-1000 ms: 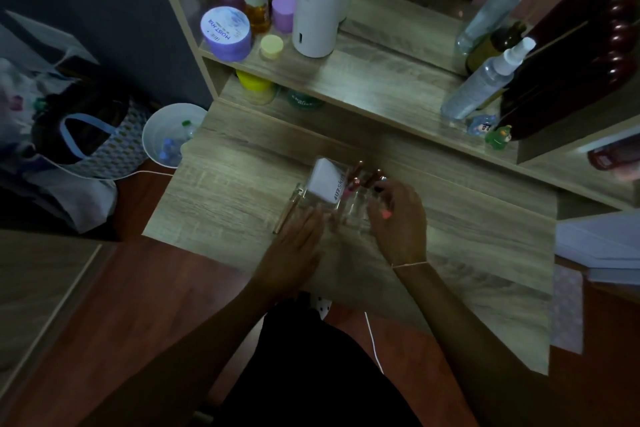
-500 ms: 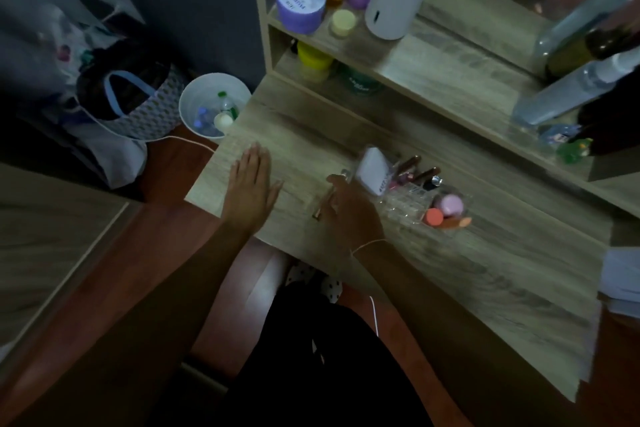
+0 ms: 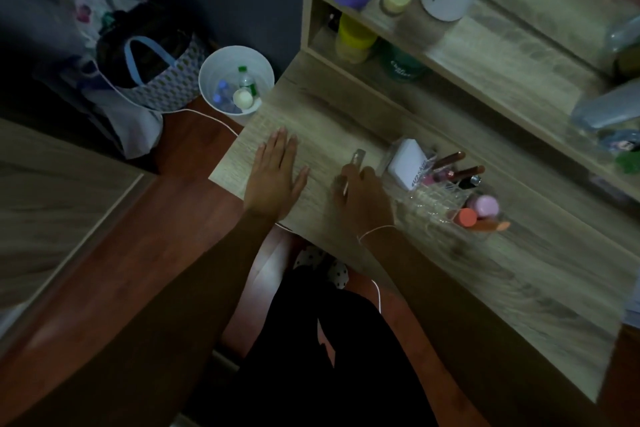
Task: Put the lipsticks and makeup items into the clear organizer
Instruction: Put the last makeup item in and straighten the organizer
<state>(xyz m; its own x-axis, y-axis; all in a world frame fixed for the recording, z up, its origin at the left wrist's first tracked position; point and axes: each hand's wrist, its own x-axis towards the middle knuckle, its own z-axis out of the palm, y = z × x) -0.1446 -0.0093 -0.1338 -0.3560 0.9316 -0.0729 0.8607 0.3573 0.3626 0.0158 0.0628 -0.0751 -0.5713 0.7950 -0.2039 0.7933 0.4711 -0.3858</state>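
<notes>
Wooden desk (image 3: 450, 274): left hand (image 3: 275, 177) flat, right hand (image 3: 363, 199) gripping tube (image 3: 356, 161).

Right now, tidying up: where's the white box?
Head view, right of centre: the white box stands in the organizer's left end, beside the right hand.

Bare forearms, a thin white string bracelet (image 3: 375, 230) on the right wrist, black trousers (image 3: 332, 357).

The right hand (image 3: 362, 199) covers most of the slim tube (image 3: 356, 159) it grips. The clear organizer (image 3: 436, 198) is smeared, so its compartments seem indistinguishable. At far right, spray bottles (image 3: 609, 107) are cut off.
</notes>
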